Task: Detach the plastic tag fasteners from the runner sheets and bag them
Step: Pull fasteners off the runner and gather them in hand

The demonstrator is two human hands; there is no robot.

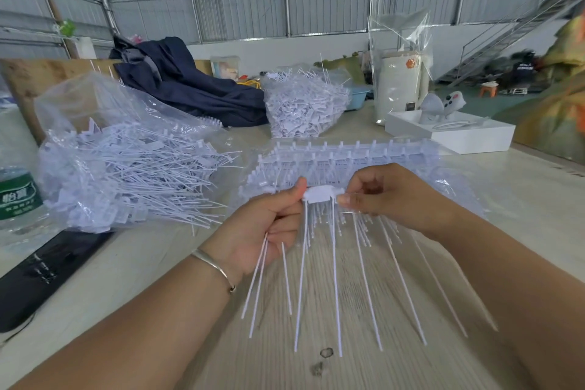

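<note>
**Snapping fasteners off the runner**

Left hand grasps loose fasteners, thumb bracing the white tab; right hand pinches its other end, probably to twist it free. Runner sheet lies just beyond both grips; the open bag waits left.

I see bright, even daylight with no hard shadows; only soft shade lies under the left hand on the table. Glare flecks the clear bag left of that hand. Wide-angle bending curves the table edges and the wall beyond the hand; the right margin is smeared and soft.
</note>
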